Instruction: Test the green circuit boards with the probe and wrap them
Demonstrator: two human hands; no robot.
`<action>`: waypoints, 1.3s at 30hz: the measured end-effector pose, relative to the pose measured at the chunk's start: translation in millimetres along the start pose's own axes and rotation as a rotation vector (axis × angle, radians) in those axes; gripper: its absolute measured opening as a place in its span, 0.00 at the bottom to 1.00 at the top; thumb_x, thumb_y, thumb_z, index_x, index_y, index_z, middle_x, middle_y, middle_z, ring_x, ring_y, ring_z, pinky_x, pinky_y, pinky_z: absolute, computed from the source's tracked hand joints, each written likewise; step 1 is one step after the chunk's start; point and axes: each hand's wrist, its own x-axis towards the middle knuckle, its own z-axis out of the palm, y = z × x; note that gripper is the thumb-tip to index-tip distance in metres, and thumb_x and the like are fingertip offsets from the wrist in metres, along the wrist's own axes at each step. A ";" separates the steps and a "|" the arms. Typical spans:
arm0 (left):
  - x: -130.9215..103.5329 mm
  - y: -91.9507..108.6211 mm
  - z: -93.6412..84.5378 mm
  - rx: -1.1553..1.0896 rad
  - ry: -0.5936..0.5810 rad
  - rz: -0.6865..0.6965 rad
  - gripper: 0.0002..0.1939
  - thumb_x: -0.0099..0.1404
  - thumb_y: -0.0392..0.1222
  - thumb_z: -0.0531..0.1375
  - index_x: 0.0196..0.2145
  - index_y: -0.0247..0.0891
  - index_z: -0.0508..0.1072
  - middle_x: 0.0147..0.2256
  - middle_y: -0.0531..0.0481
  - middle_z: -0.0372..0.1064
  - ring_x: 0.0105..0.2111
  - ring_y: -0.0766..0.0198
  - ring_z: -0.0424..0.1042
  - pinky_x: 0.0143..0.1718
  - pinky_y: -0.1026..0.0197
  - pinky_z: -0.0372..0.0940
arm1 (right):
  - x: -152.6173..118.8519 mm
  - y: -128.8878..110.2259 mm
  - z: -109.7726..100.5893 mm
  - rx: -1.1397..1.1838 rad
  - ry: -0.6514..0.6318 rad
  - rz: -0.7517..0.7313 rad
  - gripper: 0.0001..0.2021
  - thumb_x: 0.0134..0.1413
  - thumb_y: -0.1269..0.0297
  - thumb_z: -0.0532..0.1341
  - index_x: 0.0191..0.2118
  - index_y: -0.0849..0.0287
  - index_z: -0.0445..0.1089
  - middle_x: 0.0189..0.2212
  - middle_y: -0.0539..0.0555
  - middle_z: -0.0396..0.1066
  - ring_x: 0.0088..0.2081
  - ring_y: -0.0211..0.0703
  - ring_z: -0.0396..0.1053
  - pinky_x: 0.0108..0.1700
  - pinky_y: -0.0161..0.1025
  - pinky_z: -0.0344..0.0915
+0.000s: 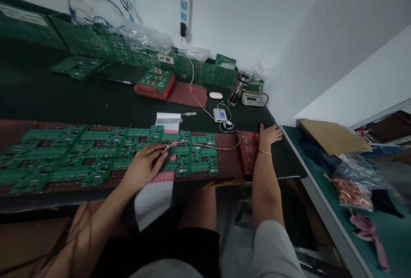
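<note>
My left hand is over the row of green circuit boards, its fingers pinched on the end of a thin pale wire. The wire runs right across the boards toward a red bubble-wrap bundle. What tips the wire is too small to make out. Beyond the bundle, at the table's right end, my right hand rests with thumb and fingers apart and nothing visible in it. Its forearm passes along the bundle's right side. Behind them lies a small white meter with a lit screen.
A red-wrapped stack of boards, a metal flask and a white device with a display stand toward the back. Green bins line the wall. A second green-topped table at right holds cardboard and bags.
</note>
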 end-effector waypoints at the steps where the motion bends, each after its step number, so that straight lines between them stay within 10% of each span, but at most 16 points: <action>1: 0.3 -0.8 -0.5 -0.013 -0.001 -0.008 0.28 0.79 0.58 0.48 0.42 0.41 0.82 0.52 0.42 0.81 0.55 0.49 0.79 0.61 0.45 0.73 | -0.8 -11.4 -9.3 0.023 0.010 -0.075 0.26 0.60 0.60 0.68 0.60 0.70 0.71 0.61 0.80 0.66 0.64 0.73 0.62 0.62 0.63 0.58; 5: 2.7 5.1 -9.7 -0.094 0.060 -0.049 0.27 0.79 0.58 0.48 0.44 0.39 0.81 0.52 0.40 0.81 0.53 0.51 0.79 0.60 0.49 0.73 | -42.5 -63.9 -55.8 0.291 -0.181 -0.510 0.13 0.67 0.60 0.62 0.47 0.63 0.79 0.49 0.67 0.78 0.52 0.57 0.73 0.56 0.51 0.66; 9: 0.6 30.9 -23.8 -0.095 0.042 -0.037 0.25 0.79 0.56 0.48 0.44 0.39 0.80 0.49 0.40 0.81 0.51 0.50 0.78 0.58 0.48 0.72 | -163.2 -85.8 -88.4 0.674 -0.788 -1.003 0.21 0.70 0.46 0.61 0.32 0.55 0.79 0.29 0.52 0.76 0.32 0.43 0.72 0.38 0.38 0.67; 14: -12.1 54.9 -30.5 -0.115 -0.130 0.105 0.26 0.80 0.52 0.45 0.44 0.38 0.80 0.42 0.41 0.80 0.44 0.52 0.78 0.51 0.51 0.73 | -281.4 -76.7 -79.2 0.949 -1.047 -0.943 0.19 0.69 0.43 0.62 0.38 0.51 0.82 0.39 0.55 0.82 0.41 0.45 0.77 0.40 0.39 0.73; 21: -49.6 15.9 -27.5 0.198 -0.029 -0.035 0.34 0.76 0.63 0.49 0.63 0.35 0.76 0.67 0.32 0.67 0.69 0.38 0.64 0.68 0.36 0.61 | -266.6 -113.6 -40.0 1.107 -1.078 -0.551 0.21 0.66 0.40 0.63 0.39 0.55 0.77 0.42 0.57 0.82 0.35 0.44 0.79 0.34 0.40 0.76; 26: -78.2 0.3 -22.7 0.276 -0.086 -0.031 0.32 0.77 0.58 0.49 0.67 0.39 0.74 0.71 0.38 0.61 0.73 0.43 0.59 0.73 0.38 0.55 | -259.7 -165.1 -9.2 1.086 -1.140 -0.466 0.13 0.66 0.51 0.66 0.41 0.57 0.75 0.39 0.55 0.81 0.39 0.44 0.82 0.47 0.42 0.79; 30: -86.4 1.7 -24.7 0.248 -0.061 -0.005 0.33 0.78 0.59 0.48 0.68 0.37 0.72 0.72 0.37 0.59 0.74 0.43 0.57 0.73 0.38 0.56 | -273.4 -198.4 14.1 0.929 -1.208 -0.586 0.08 0.69 0.59 0.64 0.39 0.57 0.74 0.34 0.52 0.80 0.37 0.44 0.82 0.47 0.41 0.77; 39: -110.9 8.4 -48.1 0.164 0.061 -0.042 0.26 0.78 0.52 0.51 0.63 0.39 0.76 0.69 0.37 0.65 0.71 0.41 0.62 0.71 0.34 0.60 | -289.9 -223.0 36.4 0.450 -0.825 -1.213 0.08 0.73 0.65 0.62 0.38 0.58 0.74 0.41 0.55 0.79 0.49 0.44 0.76 0.58 0.39 0.69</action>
